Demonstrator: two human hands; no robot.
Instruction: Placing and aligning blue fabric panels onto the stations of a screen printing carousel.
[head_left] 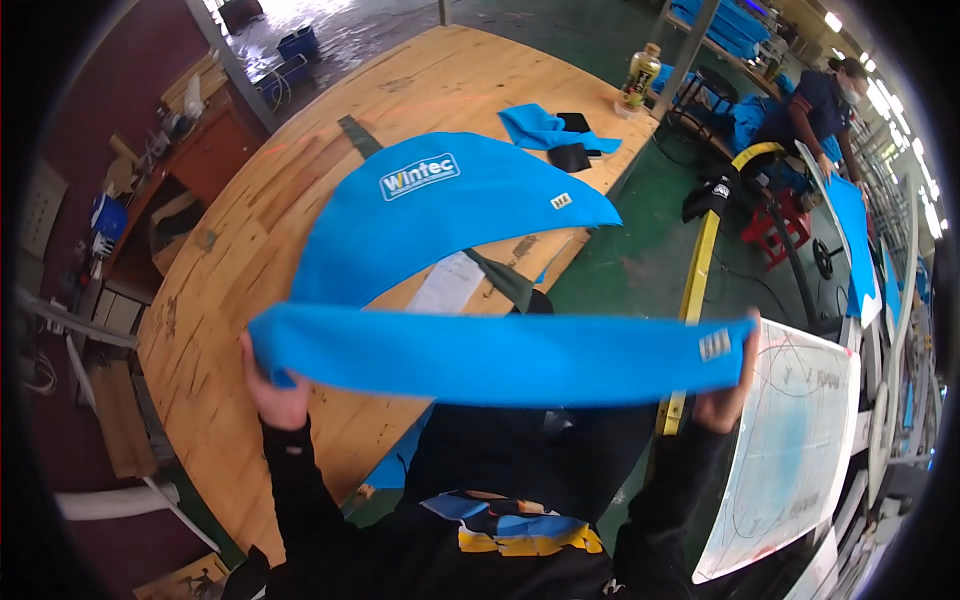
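A long folded strip of bright blue fabric [500, 355] is stretched sideways in front of my body. My left hand [278, 398] grips its left end, where the cloth bunches over the fingers. At the other end, my right hand [722, 400] is closed on the edge, beside a small pale printed patch. Just beyond lies a curved blue fabric panel [440, 215], flat on the wooden table [230, 250], with a white printed badge and another small patch. A white paper sheet [447, 283] shows between the panel and the strip.
Toward the table's far right corner are a blue cloth piece [535, 125], a dark flat item [570, 157] and a bottle [640, 75]. A yellow bar [700, 265] and a white marked board [785, 440] stand at my right. Farther right, a person [815, 110] handles blue fabric.
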